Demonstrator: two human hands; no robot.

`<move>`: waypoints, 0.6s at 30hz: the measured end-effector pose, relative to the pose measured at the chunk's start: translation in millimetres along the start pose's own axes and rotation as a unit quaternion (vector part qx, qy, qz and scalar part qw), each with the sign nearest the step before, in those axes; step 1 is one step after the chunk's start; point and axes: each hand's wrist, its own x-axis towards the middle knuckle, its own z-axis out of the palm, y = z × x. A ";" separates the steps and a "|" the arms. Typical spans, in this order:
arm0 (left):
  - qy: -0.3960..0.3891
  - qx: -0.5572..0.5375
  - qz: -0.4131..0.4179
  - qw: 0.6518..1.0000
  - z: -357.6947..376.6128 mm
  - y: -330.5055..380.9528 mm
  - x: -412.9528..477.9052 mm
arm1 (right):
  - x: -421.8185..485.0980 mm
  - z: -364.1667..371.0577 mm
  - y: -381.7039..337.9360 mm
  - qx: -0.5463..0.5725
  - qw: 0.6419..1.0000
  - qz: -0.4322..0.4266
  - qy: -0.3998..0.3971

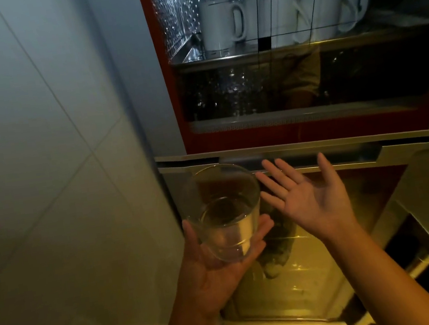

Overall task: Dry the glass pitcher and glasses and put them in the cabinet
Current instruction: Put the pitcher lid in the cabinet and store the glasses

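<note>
I get a dim picture; warm yellow light pools low, over both forearms; the tiled wall [40, 160] lies cool grey in shadow. Glare sparkles off the cabinet's [260, 138] dimpled metal lining at the top; the glass [224, 216] gripped by the left hand [215, 270] shows pale highlights. Straight lines bow toward the edges, and the right hand [308, 201] looks faintly blurred.

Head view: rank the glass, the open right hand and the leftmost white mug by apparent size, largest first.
1. glass and right hand: they look about alike, so no ranking between them.
2. leftmost white mug: smallest, though it sits farther from the camera, so its true size is unsure.
</note>
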 end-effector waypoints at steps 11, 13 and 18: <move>0.018 0.017 0.024 0.999 0.4 15.9 -7.5 | 40.8 17.3 9.9 0.017 0.998 -0.005 0.065; 0.011 0.016 0.023 1.000 -0.5 16.5 -8.2 | 46.4 21.2 13.7 0.026 0.998 -0.001 0.058; 0.004 0.017 0.020 1.000 -0.1 19.3 -11.1 | 59.8 28.5 20.4 0.080 0.996 -0.010 0.037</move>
